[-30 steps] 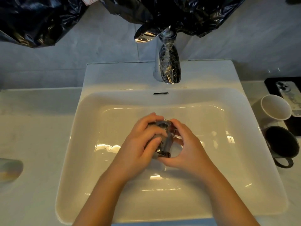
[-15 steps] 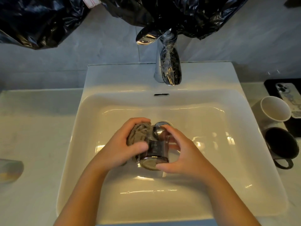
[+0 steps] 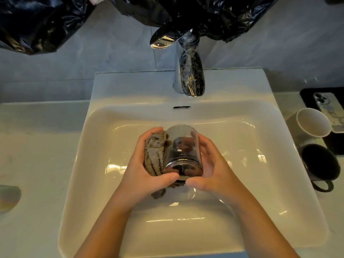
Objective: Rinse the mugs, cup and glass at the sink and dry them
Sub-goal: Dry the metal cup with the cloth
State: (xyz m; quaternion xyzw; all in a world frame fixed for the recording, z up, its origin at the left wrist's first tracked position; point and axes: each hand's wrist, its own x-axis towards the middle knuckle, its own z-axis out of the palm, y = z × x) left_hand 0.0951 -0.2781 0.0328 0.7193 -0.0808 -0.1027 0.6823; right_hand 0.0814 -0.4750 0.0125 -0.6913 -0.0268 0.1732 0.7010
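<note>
A clear glass (image 3: 183,151) lies tilted over the middle of the white sink (image 3: 104,183), its mouth pointing away from me. My right hand (image 3: 210,168) holds it from the right, fingers curled round its side and thumb under its base. My left hand (image 3: 143,164) grips a crumpled grey-brown cloth (image 3: 155,155) and presses it against the glass's left side. On the counter to the right stand a white mug (image 3: 312,122) and a black mug (image 3: 320,162). No water runs from the chrome tap (image 3: 189,75).
A phone (image 3: 329,107) lies on a dark tray (image 3: 307,92) behind the mugs. Black plastic bags (image 3: 37,21) hang over the wall above the tap. A rounded pale object (image 3: 7,198) shows at the left counter edge.
The glass has tipped so its mouth faces away and its body shows clearly. The cloth has come out from around it and now sits bunched at its left side in my left hand.
</note>
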